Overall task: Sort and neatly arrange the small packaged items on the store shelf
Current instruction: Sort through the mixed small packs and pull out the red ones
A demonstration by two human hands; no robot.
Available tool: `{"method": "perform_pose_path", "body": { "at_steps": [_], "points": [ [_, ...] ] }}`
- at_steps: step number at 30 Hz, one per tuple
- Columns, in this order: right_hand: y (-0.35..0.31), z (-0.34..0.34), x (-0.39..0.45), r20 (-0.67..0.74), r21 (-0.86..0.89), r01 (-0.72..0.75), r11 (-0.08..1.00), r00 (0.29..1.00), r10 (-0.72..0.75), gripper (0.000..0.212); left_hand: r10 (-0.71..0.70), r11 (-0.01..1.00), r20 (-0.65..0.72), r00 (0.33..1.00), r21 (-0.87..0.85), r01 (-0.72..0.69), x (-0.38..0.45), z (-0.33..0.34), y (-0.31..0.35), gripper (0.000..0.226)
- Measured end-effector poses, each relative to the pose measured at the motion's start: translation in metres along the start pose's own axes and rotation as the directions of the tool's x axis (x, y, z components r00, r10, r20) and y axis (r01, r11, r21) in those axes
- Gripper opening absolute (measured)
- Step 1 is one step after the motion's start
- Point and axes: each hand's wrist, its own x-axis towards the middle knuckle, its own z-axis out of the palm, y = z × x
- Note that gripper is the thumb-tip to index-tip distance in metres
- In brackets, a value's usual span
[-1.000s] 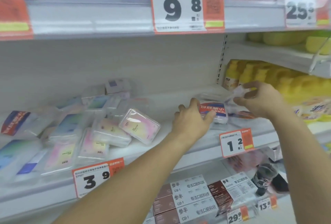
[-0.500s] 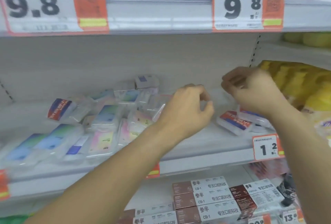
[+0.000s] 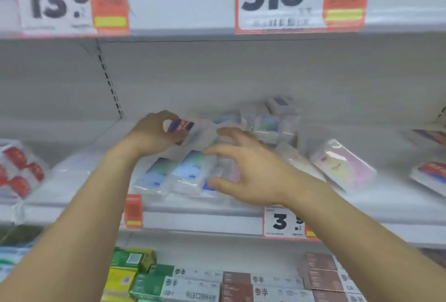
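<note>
On the white middle shelf (image 3: 72, 176) lies a loose heap of small clear-wrapped packs. My left hand (image 3: 154, 133) grips a clear pack with a red and blue label (image 3: 190, 130) above the heap. My right hand (image 3: 243, 171) hovers with spread fingers over blue-labelled packs (image 3: 183, 174) at the shelf front, its fingertips near the held pack. Pastel pink packs (image 3: 342, 164) lie to the right, more packs (image 3: 268, 120) are piled behind. The frame is blurred.
Red and blue labelled packs (image 3: 429, 174) lie at the far right of the shelf, red-printed packages (image 3: 17, 171) at the far left. Price tags (image 3: 282, 222) hang on the shelf edge. Green and brown boxes (image 3: 236, 282) fill the shelf below.
The view has swung left. Both hands moved left from the right end of the shelf to the heap, and my left hand now grips a red and blue labelled pack.
</note>
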Motion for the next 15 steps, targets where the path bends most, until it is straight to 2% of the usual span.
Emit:
{"method": "perform_pose_path", "body": {
  "at_steps": [3, 7, 9, 11, 15],
  "points": [
    [-0.009, 0.011, 0.011, 0.077, -0.154, -0.012, 0.988, 0.997, 0.024, 0.07, 0.007, 0.998, 0.0, 1.0, -0.07, -0.007, 0.016, 0.011, -0.012, 0.054],
    [-0.023, 0.022, 0.023, 0.078, -0.192, -0.043, 0.981, 0.995, 0.059, 0.071, -0.029, 0.988, 0.058, 0.998, -0.153, 0.037, 0.045, 0.019, -0.032, 0.085],
    [-0.026, 0.021, 0.027, 0.064, -0.188, -0.074, 0.979, 0.994, 0.088, 0.067, -0.066, 0.979, 0.031, 0.997, -0.192, 0.071, 0.056, 0.023, -0.039, 0.092],
    [-0.026, 0.016, 0.03, 0.053, -0.158, -0.1, 0.982, 0.993, 0.109, 0.06, -0.106, 0.965, -0.044, 0.993, -0.246, 0.092, 0.06, 0.027, -0.039, 0.089],
    [-0.024, -0.001, 0.031, 0.169, -0.06, -0.082, 0.995, 0.981, 0.091, 0.063, -0.098, 0.951, -0.094, 0.991, -0.301, 0.065, 0.057, 0.024, -0.037, 0.042]
  ]
}}
